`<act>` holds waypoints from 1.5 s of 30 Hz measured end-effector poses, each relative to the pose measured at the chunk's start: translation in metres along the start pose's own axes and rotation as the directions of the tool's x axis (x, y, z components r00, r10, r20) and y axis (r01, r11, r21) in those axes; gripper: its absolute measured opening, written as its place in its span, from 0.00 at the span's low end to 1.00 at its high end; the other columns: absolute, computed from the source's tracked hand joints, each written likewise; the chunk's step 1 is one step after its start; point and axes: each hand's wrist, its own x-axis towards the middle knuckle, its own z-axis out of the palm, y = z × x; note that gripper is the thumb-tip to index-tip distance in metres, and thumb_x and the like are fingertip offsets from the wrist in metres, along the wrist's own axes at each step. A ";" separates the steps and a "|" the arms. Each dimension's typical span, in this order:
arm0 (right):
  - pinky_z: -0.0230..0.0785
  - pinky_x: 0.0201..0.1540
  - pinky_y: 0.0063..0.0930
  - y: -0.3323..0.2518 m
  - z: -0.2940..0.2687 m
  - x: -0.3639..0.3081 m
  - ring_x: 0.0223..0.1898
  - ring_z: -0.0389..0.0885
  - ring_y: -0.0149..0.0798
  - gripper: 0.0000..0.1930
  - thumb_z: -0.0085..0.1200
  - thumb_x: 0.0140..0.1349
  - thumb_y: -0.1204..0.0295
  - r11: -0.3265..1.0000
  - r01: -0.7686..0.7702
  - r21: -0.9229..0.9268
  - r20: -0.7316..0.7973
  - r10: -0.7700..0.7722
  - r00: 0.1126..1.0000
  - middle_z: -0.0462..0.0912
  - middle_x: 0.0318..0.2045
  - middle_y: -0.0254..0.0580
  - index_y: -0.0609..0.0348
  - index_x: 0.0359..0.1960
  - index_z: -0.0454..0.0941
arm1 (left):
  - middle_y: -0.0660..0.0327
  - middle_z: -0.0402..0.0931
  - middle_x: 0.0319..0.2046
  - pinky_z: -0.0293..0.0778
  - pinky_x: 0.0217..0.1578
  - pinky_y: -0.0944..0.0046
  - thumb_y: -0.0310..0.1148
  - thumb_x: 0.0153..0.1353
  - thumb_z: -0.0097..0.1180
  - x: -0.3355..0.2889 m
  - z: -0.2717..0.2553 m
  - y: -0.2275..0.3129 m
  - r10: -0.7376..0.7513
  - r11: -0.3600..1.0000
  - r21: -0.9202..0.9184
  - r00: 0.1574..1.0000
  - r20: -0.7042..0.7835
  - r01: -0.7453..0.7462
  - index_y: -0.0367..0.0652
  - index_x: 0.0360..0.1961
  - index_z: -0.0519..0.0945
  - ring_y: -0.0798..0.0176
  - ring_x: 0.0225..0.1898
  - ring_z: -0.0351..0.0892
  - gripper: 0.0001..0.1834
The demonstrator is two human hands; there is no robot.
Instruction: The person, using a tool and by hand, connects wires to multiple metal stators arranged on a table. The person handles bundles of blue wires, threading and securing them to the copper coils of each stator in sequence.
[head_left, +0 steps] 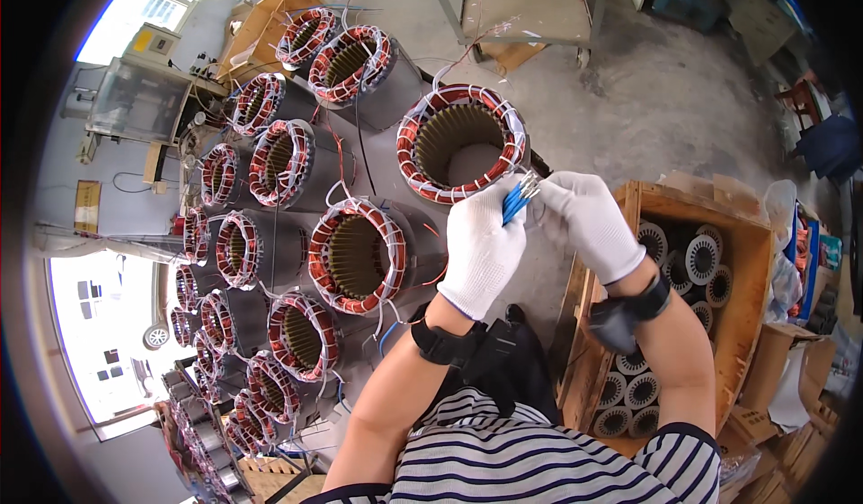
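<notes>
A grey concrete workshop floor (629,81) lies below me, with rows of wound motor stators standing to the left and a wooden crate of bare laminated cores (701,261) on the right. My left hand (481,248), in a white knit glove, has its grip pinched on a bundle of blue-sleeved lead wires (514,200); my right hand (584,221) is pressed together on their bare metal tips (I think). The wires run from the nearest copper-wound stator with white lacing (463,142), just beyond the hands. A hard tug could, I judge, strain the lacing, or a sleeve could slide off.
</notes>
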 end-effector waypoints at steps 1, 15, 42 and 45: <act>0.59 0.24 0.15 0.004 0.002 0.001 0.20 0.69 0.21 0.13 0.45 0.66 0.68 0.910 -0.065 0.410 0.105 0.024 0.994 0.77 0.20 0.32 0.60 0.27 0.77 | 0.46 0.77 0.25 0.73 0.30 0.57 0.25 0.54 0.51 -0.002 0.000 -0.001 -0.003 1.000 0.000 1.000 -0.002 0.003 0.41 0.37 0.80 0.44 0.31 0.79 0.10; 0.68 0.35 0.44 0.037 -0.059 -0.008 0.31 0.78 0.46 0.07 0.53 0.55 0.65 -0.098 -0.057 -0.994 0.013 -0.597 0.802 0.78 0.24 0.48 0.54 0.27 0.78 | 0.61 0.69 0.15 0.66 0.23 0.67 0.28 0.61 0.50 -0.001 0.001 -0.006 -0.101 0.991 -0.083 0.993 0.058 0.106 0.39 0.40 0.80 0.71 0.18 0.66 0.09; 0.66 0.37 0.32 -0.013 -0.017 0.000 0.34 0.74 0.37 0.15 0.52 0.46 0.71 -0.362 0.362 -0.859 0.499 -0.749 0.436 0.75 0.30 0.38 0.58 0.39 0.75 | 0.63 0.71 0.17 0.68 0.26 0.69 0.28 0.60 0.47 -0.001 -0.001 0.000 -0.171 0.971 -0.152 0.980 0.100 0.185 0.36 0.41 0.80 0.73 0.21 0.69 0.13; 0.65 0.33 0.29 -0.015 -0.016 0.004 0.30 0.73 0.34 0.11 0.54 0.49 0.70 -0.325 0.426 -0.845 0.513 -0.717 0.472 0.74 0.27 0.35 0.58 0.35 0.76 | 0.45 0.75 0.23 0.71 0.29 0.59 0.26 0.57 0.49 0.003 -0.005 0.006 -0.187 0.950 -0.235 0.978 0.092 0.204 0.37 0.36 0.79 0.45 0.28 0.79 0.09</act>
